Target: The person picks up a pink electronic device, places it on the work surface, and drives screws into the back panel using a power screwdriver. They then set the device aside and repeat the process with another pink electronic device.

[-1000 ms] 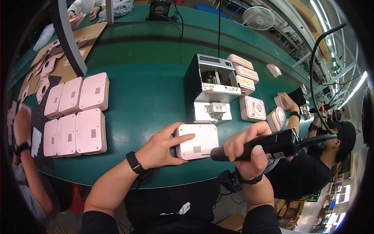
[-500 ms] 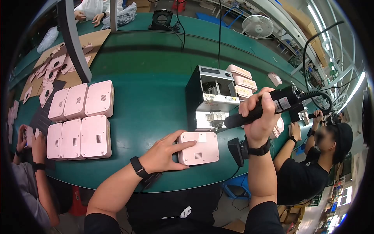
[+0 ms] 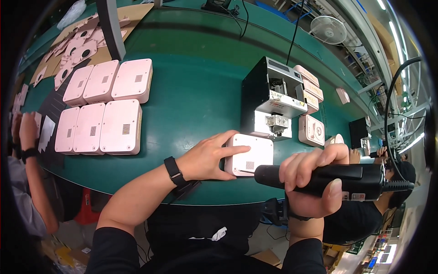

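A pale pink rounded plastic case (image 3: 262, 150) lies on the bench in front of me, its slotted face up with screw holes at the corners. My left hand (image 3: 210, 157) grips its left side, thumb at the near edge and index finger stretched over the top. In my right hand (image 3: 315, 180) is a black corded electric screwdriver (image 3: 351, 177), held almost level. Its thin bit points left over the near edge of the case, by the near left corner; whether it touches a screw I cannot tell. Just beyond the case stands a black and silver screw feeder (image 3: 283, 102).
Two rows of pink cases (image 3: 121, 125) stand on the left of the green bench (image 3: 196, 91). Loose pink panels (image 3: 84, 50) lie on cardboard beyond a metal post (image 3: 109, 29). More pink cases (image 3: 311, 130) sit right of the feeder. Co-workers sit on both sides.
My right hand has brought the screwdriver from beside the feeder down and toward me, to the case's near left corner. My left hand still holds the case. The view has shifted.
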The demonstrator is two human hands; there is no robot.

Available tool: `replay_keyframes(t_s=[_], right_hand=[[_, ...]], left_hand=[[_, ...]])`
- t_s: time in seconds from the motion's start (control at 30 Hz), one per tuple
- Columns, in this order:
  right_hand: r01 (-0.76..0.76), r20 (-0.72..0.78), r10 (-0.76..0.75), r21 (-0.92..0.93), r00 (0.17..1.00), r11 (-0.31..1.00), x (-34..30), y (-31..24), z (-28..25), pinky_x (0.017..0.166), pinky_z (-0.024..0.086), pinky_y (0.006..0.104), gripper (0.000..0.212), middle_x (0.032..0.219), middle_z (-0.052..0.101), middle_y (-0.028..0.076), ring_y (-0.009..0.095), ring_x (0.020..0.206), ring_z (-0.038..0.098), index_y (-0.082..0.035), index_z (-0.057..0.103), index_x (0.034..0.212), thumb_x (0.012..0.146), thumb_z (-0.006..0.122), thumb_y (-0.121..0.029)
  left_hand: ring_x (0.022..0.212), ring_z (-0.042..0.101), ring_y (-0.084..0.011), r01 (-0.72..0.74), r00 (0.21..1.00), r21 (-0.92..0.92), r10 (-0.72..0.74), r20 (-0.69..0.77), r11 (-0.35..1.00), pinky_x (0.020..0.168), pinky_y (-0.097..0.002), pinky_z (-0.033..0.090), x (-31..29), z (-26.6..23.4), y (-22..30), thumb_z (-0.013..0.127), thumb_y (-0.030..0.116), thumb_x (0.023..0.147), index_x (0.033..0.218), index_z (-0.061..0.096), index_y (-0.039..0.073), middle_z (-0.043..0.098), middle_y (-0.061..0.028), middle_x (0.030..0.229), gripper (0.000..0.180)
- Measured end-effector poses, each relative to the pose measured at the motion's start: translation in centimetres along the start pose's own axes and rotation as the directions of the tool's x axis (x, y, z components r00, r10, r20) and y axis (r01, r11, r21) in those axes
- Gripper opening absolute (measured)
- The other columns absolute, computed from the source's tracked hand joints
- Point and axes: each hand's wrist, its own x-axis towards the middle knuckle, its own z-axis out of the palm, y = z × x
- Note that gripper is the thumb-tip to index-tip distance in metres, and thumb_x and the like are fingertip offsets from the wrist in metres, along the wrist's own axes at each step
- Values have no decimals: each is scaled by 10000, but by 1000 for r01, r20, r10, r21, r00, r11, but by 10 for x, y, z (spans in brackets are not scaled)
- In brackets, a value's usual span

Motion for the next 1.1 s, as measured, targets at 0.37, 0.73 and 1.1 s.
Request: replay_keyframes(t_s=[0.37,0.73,1.1], right_hand=[[-114,-2,114,-88,993,990,-5,19,12,663,473,397,542,716,538,79,215,621,531,-100,385,1020,826,770,-428],[119,45,-112,-208,993,971,-4,39,15,494,438,323,435,624,480,33,158,450,472,-100,374,997,886,611,-448],[147,-21,-151,-130,988,981,1,-2,18,562,453,360,512,664,524,57,192,514,510,-99,398,996,836,722,-462]], left_hand=[[1106,608,-358,6,998,3,-6,-67,1000,908,-412,541,-6,8,0,880,231,600,1315,619,225,501,-186,1351,761],[1112,605,-361,-15,993,2,15,-116,1000,932,-415,536,-7,9,-4,880,208,577,1264,648,176,515,-200,1313,725],[1124,595,-368,-65,993,-46,60,-98,997,930,-418,534,-3,0,-5,882,210,588,1285,634,187,501,-195,1341,740]])
